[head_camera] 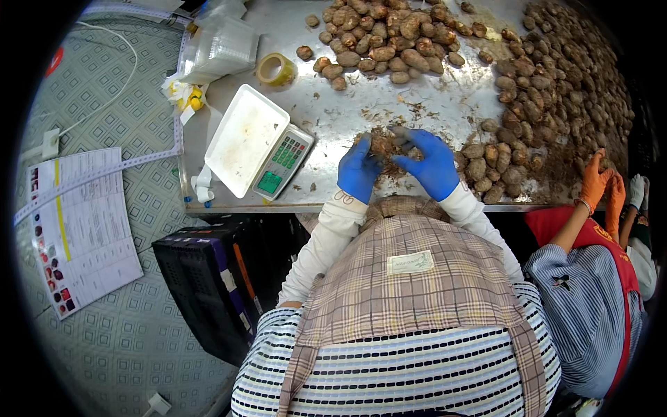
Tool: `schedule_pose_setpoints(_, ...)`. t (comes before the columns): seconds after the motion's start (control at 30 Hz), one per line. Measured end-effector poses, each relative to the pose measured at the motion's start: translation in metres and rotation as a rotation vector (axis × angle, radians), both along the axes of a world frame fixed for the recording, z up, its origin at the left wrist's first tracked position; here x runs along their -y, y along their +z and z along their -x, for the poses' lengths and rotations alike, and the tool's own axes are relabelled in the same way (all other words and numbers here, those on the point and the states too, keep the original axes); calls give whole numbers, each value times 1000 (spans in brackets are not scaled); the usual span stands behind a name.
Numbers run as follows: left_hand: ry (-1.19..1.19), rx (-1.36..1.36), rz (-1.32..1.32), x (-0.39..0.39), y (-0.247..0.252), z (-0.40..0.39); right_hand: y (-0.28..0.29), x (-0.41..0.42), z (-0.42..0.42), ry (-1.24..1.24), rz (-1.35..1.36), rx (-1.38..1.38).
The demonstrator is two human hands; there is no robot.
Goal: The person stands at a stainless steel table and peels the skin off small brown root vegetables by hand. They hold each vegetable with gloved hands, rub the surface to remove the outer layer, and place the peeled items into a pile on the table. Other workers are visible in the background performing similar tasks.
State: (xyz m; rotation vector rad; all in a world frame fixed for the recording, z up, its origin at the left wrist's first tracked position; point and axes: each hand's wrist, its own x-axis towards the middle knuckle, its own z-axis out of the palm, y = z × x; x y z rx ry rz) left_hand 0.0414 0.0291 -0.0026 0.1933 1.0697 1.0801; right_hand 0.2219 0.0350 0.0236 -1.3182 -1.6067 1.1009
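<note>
My left hand [359, 168], in a blue glove, curves beside a brown, fibrous taro corm [384, 144] near the table's front edge. Whether its fingers grip the corm cannot be made out. My right hand [431, 160], also blue-gloved, is on the corm's other side, its thumb and fingers spread apart and the fingertips soiled. Loose brown peelings [392, 171] lie on the metal table [338, 120] between the hands. A small pile of taro corms [490, 167] sits just right of my right hand.
A digital scale [255, 146] with a white tray stands left, near a yellow tape roll [275, 69] and clear plastic containers [221, 49]. Taro heaps cover the back [388, 39] and right [568, 78]. A co-worker's orange-gloved hands [596, 180] work at right. Black crates [208, 281] stand below.
</note>
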Motion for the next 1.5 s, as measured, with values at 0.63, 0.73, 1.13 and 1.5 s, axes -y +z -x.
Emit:
schedule_pose_setpoints(0.63,-97,-269,-12,5,-3,-4,6,-3,-2,47,-162,411)
schedule_pose_setpoints(0.73,-142,-362,-18,4,-1,-3,8,-4,-2,41,72,228)
schedule_pose_setpoints(1.13,-77,126,64,4,-20,-10,0,-5,-6,96,290,-149)
schedule_pose_setpoints(1.5,-230,286,111,10,-27,-2,-4,-4,0,20,76,75)
